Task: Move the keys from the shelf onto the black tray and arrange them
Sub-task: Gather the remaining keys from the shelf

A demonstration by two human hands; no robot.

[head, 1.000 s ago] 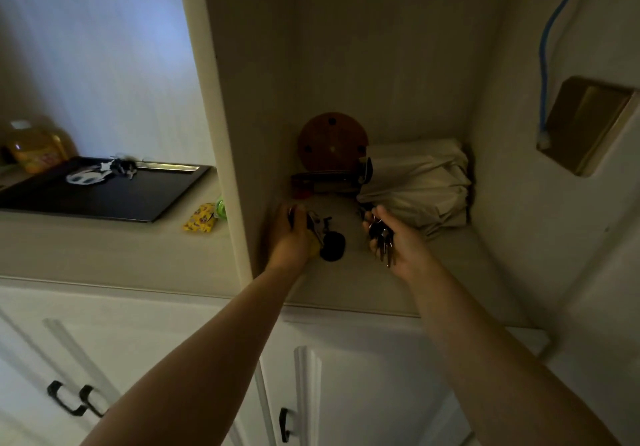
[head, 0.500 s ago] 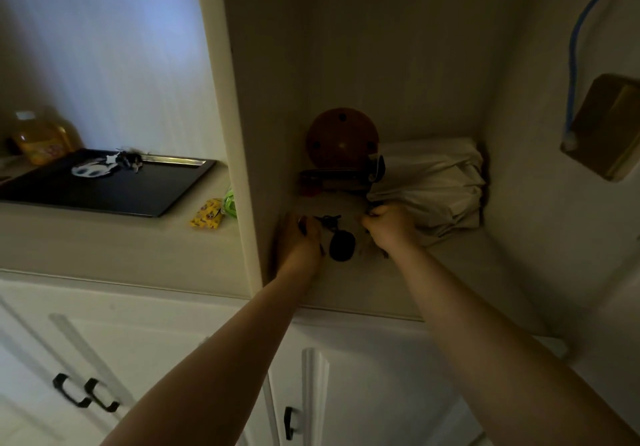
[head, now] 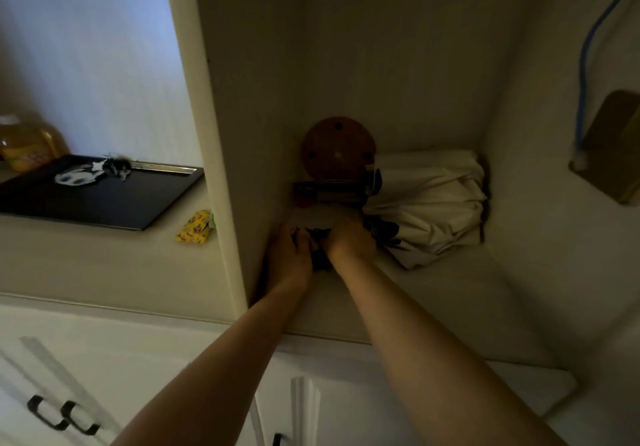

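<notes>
Left hand and right hand close together around dark keys on the shelf; another set lies on the black tray.

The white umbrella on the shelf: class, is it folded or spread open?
Folded. The white umbrella lies on its side in the shelf's back corner, its fabric gathered in creased pleats into a compact bundle.

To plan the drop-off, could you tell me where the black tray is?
The black tray lies far left on the counter, outside the shelf, beside a yellow packet.
</notes>
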